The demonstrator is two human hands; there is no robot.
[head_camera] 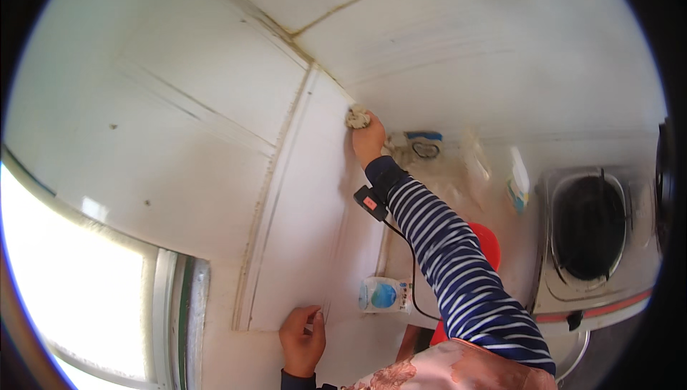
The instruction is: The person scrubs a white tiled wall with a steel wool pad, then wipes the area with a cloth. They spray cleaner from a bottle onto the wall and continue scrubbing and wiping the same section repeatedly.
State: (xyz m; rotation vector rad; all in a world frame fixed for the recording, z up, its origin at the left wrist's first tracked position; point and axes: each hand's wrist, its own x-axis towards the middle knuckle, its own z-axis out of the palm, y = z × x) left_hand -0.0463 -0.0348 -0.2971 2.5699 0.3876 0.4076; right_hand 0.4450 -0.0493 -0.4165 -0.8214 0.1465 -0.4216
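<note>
My right hand [368, 135] grips a crumpled, dirty beige cloth [358, 117] and presses it to the white wall panel [311, 186], near the corner where panels meet. A striped dark sleeve covers that arm, with a small black device strapped at the wrist and a cable running from it. Low in the view, my left hand [303, 339] is beside the panel's lower edge, its fingers curled with thumb and forefinger near each other; nothing shows between them. Whether it touches the panel I cannot tell.
A gas stove [587, 229] stands at the right on the counter. Nearby are a white bottle [518, 180], a blue-topped packet [424, 136], clear plastic bags [475, 159] and a white-and-blue packet [384, 294]. A red container [487, 245] is partly behind my right arm. A bright window [75, 282] lies lower left.
</note>
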